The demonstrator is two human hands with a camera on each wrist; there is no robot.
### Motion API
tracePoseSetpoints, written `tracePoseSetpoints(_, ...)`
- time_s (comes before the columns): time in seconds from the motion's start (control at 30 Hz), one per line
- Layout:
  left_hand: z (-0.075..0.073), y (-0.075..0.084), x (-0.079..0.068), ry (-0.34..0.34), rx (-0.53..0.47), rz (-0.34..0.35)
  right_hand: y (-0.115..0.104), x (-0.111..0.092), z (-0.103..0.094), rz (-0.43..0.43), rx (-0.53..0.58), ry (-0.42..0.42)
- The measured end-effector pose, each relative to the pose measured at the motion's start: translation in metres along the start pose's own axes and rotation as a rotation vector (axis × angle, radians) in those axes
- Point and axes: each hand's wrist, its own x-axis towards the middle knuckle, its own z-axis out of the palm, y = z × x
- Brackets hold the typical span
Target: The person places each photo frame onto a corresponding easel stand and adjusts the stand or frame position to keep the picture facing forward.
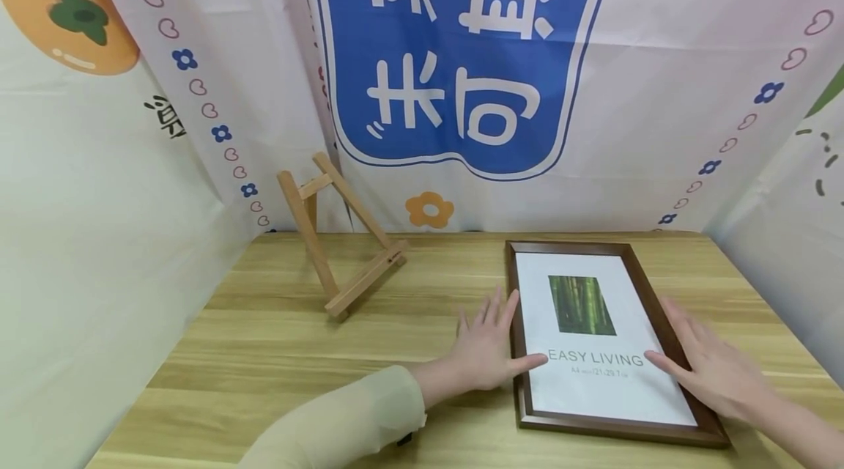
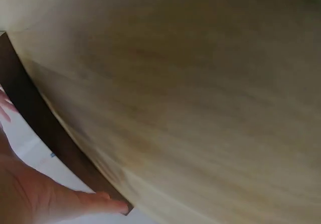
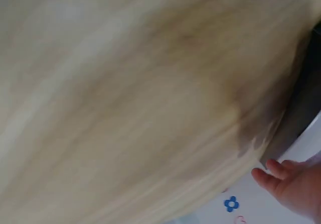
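Note:
A dark brown picture frame (image 1: 642,286) lies flat at the right of the table, white sheet up. The sheet bears a green bamboo picture (image 1: 583,305) and the words EASY LIVING. At its left edge, my left hand (image 1: 484,355) has its fingers spread along the side and its thumb over the rim. The left wrist view shows a fingertip of it against the frame's brown edge (image 2: 55,133). My right hand (image 1: 715,370) is at the frame's right edge, fingers extended and slightly blurred, thumb reaching over the rim. In the right wrist view its fingertips (image 3: 266,180) appear near the frame's end.
A small wooden easel (image 1: 365,280) stands at the back left of the wood-grain table (image 1: 264,352). Printed white cloth (image 1: 626,124) hangs behind the table and at both sides. A small dark object (image 1: 405,439) shows under the left sleeve.

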Motion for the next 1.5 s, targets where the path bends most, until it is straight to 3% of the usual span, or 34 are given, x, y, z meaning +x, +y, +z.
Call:
tracePoseSetpoints(0.23, 0.007, -0.005, 0.002, -0.089, -0.164, -0.054, 0.009, -0.004, 0.004, 0.037, 0.127, -0.048)
tracePoseSetpoints(0.47, 0.011, -0.014, 0.006, -0.081, -0.242, -0.053, 0.017, -0.006, 0.009, 0.026, 0.300, -0.053)
tracePoseSetpoints(0.87, 0.011, -0.013, 0.007, -0.109, -0.321, -0.101, 0.023, -0.007, 0.016, -0.012, 0.372, -0.045)
tracePoseSetpoints(1.23, 0.007, -0.009, 0.009, -0.127, -0.433, -0.161, 0.029, -0.001, 0.017, 0.043, 0.448, -0.093)
tracePoseSetpoints(1.5, 0.006, -0.007, 0.009, -0.105, -0.473, -0.158, 0.027, 0.000, 0.019, -0.052, 0.484, -0.002)
